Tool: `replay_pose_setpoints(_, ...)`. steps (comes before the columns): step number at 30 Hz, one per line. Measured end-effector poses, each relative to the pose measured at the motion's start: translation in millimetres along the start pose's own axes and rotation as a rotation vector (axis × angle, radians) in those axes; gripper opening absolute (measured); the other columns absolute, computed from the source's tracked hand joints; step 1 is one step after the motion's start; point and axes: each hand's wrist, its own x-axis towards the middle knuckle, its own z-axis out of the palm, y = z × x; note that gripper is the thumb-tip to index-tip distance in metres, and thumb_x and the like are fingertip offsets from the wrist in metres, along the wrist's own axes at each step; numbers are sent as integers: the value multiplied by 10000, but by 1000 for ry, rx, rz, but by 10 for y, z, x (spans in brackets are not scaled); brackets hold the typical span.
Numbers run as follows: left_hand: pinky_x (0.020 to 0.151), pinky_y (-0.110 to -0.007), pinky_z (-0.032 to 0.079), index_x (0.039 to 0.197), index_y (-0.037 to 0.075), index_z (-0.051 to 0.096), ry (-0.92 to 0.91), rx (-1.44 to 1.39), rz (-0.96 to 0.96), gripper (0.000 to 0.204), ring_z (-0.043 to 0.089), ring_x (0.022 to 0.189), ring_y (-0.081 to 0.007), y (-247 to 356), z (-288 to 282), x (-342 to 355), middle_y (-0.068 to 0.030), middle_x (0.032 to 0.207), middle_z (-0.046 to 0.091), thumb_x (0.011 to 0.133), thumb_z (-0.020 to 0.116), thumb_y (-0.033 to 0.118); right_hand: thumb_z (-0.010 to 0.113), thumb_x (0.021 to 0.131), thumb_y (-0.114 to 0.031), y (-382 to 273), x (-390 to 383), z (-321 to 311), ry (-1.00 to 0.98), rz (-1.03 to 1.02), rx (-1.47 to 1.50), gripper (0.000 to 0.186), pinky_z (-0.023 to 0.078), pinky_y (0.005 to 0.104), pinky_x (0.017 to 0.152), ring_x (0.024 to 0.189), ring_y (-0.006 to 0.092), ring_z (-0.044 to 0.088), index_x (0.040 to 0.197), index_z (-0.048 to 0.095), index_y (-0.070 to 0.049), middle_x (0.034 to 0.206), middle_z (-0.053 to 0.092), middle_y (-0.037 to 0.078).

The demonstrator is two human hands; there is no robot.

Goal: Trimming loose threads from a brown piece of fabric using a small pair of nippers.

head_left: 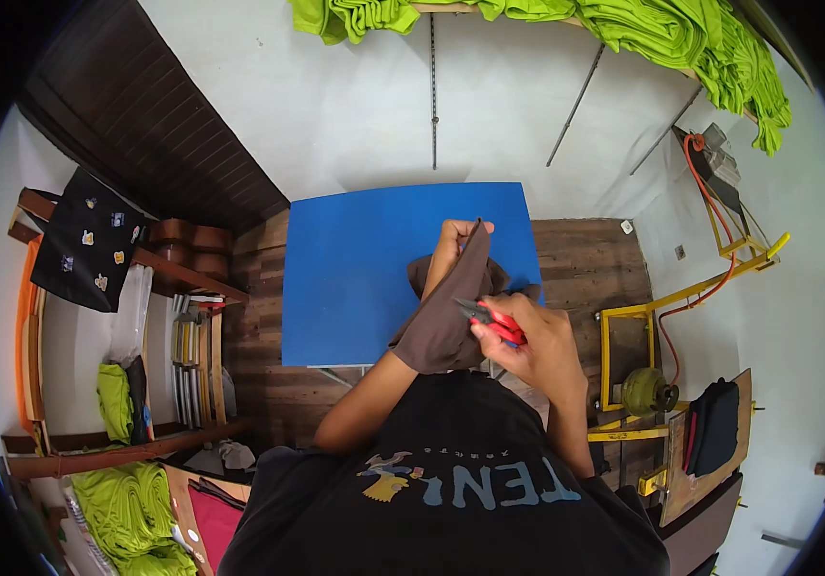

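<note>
Brown cloth (443, 324) is held up over the desk (345, 278), right of its middle, lower end reaching past the near edge. From my feed I can't tell if any of it rests on the desktop. Reads light, limp, non-fragile; I expect it to sag and fold wherever unsupported, with little slip. Best hold, my call: pinch the top edge, back the panel from behind, keep fingers off the blade line.

Left hand (453, 240): fingers mostly curled, pinching the cloth's upper edge toward the far side; forearm partly covered by the cloth. Right hand (537, 341): closed round red-handled snips (502, 324), dark blades pointing left across the cloth. Blade contact and gap: can't tell from here. Snips look compact, rigid; grip by the handles.
</note>
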Motion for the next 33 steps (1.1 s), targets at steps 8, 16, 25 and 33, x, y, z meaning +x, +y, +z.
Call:
replay_pose_setpoints(8, 481, -227, 350, 997, 56, 455, 90, 190, 127, 247, 407, 537, -41, -72, -6, 244, -9, 683, 475, 968, 549, 283, 782, 748, -152, 114, 100, -2, -7, -52, -9, 306, 511, 312, 530, 617, 238, 661, 974, 620, -24, 778, 658, 101)
replay_pose_setpoints(16, 614, -229, 415, 1035, 51, 473, 193, 368, 185, 226, 438, 724, -46, -93, 10, 570, -61, 1080, 554, 975, 542, 257, 779, 743, -164, 329, 282, 28, -64, -135, -33, 304, 490, 294, 496, 578, 197, 632, 964, 620, -29, 740, 628, 65)
replay_pose_setpoints(25, 661, -260, 427, 993, 56, 487, 225, 313, 120, 169, 489, 742, -92, -220, -61, 1088, -84, 951, 584, 967, 526, 218, 775, 741, -147, 630, 580, 109, -70, -160, -23, 267, 488, 295, 494, 575, 196, 618, 928, 625, -29, 724, 615, 44)
replay_pose_setpoints(33, 495, -204, 347, 1115, 103, 481, 40, -212, -205, 228, 430, 568, -32, 377, 383, 827, 32, 771, 450, 989, 512, 290, 747, 807, -163, 868, 800, 54, 181, 401, 480, 436, 466, 242, 633, 726, 53, 562, 1153, 526, -17, 787, 627, 37)
